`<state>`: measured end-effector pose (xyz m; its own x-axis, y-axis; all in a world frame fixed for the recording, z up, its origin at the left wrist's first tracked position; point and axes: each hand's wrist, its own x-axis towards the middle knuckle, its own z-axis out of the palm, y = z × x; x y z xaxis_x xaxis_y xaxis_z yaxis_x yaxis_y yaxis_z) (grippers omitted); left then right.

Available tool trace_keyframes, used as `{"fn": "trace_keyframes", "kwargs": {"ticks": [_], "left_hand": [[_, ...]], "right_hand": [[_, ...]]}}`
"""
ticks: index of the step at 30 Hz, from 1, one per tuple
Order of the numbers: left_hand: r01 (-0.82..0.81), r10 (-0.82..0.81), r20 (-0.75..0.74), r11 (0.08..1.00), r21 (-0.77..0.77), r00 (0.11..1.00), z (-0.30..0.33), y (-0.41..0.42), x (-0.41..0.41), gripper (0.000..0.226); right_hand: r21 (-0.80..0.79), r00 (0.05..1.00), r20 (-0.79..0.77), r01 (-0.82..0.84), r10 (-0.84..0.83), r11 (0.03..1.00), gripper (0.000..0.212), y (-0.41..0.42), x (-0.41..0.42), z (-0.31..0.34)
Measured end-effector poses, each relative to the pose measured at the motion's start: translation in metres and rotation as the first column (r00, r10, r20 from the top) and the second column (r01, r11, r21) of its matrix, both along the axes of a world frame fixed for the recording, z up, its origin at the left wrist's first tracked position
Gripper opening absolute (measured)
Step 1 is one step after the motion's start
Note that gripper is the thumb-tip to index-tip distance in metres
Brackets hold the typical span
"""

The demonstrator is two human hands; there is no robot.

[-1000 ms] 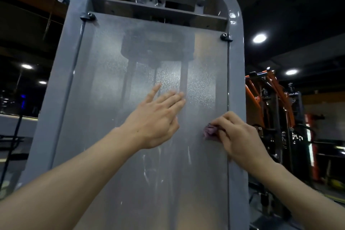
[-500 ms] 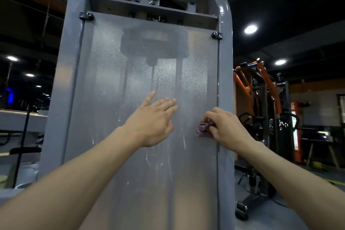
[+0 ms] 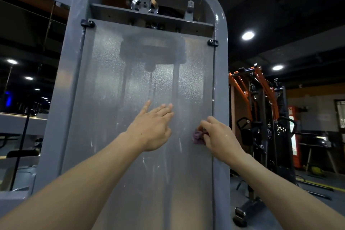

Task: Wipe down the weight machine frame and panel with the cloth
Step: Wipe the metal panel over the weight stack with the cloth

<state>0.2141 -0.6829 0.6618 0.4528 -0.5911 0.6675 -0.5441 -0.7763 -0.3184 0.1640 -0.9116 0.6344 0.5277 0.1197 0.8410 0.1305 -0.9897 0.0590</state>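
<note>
Fingers (image 3: pixel 204 124) of our right hand (image 3: pixel 219 136), curled, bunch the purple cloth (image 3: pixel 198 137) against the frosted panel (image 3: pixel 141 89) near its right edge, beside the grey frame (image 3: pixel 221 80), likely to scrub streaks; left hand (image 3: pixel 151 129), fingers straight, lies flat on the panel, holding nothing, seemingly bracing us.

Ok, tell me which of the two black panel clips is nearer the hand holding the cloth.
The upper-right clip, directly above the right hand gripping the purple cloth; the other clip sits at the panel's upper-left corner.
</note>
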Motion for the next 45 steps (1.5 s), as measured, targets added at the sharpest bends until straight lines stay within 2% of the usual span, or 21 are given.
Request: {"fn": "trace_keyframes", "kwargs": {"ticks": [3, 6, 10, 21, 23, 28, 31, 34, 38, 45], "left_hand": [[-0.010, 0.011, -0.039, 1.000, 0.010, 0.999, 0.001, -0.001, 0.000, 0.060], [-0.018, 0.019, -0.056, 1.000, 0.020, 0.998, 0.002, -0.003, 0.001, 0.062], [-0.034, 0.038, -0.059, 0.998, 0.058, 0.998, 0.005, -0.004, 0.003, 0.064], [0.014, -0.012, -0.044, 0.999, 0.038, 0.999, 0.006, -0.002, 0.004, 0.066], [0.019, -0.018, -0.041, 0.999, 0.040, 0.999, 0.006, 0.000, 0.003, 0.066], [0.011, -0.010, -0.030, 0.999, 0.030, 0.999, 0.003, -0.001, 0.002, 0.066], [-0.008, 0.009, -0.031, 0.999, 0.033, 0.999, 0.003, -0.002, 0.002, 0.066], [-0.017, 0.017, -0.027, 1.000, 0.021, 0.999, 0.002, -0.004, 0.004, 0.065], [-0.014, 0.012, -0.042, 0.999, -0.040, 0.999, -0.005, -0.008, 0.005, 0.065], [-0.030, 0.027, -0.027, 0.996, -0.088, 0.999, -0.012, -0.011, 0.002, 0.066]], "right_hand": [[0.137, 0.995, 0.093, 0.023, -0.036, 0.990, 0.011, 0.005, 0.007, 0.022], [0.166, 0.995, 0.087, 0.028, -0.043, 0.986, 0.005, 0.009, 0.012, 0.015], [0.196, 0.995, 0.098, 0.008, -0.028, 0.981, 0.013, 0.009, 0.014, 0.006], [0.106, 0.999, 0.039, 0.019, -0.023, 0.994, 0.010, 0.004, 0.011, -0.026], [0.045, 0.999, 0.017, 0.036, -0.037, 0.998, 0.006, 0.000, 0.010, -0.012], [-0.058, 0.997, 0.013, 0.071, -0.070, 0.996, 0.012, -0.004, 0.007, 0.043], [-0.059, 0.997, 0.033, 0.076, -0.074, 0.995, 0.014, 0.002, 0.008, 0.077], [0.004, 0.994, 0.104, 0.043, -0.043, 0.999, 0.011, 0.002, 0.009, 0.092], [0.021, 0.985, 0.170, -0.036, 0.032, 0.999, 0.002, -0.003, 0.012, 0.071], [-0.025, 0.988, 0.102, -0.110, 0.112, 0.994, 0.006, -0.006, 0.014, 0.018]]}}
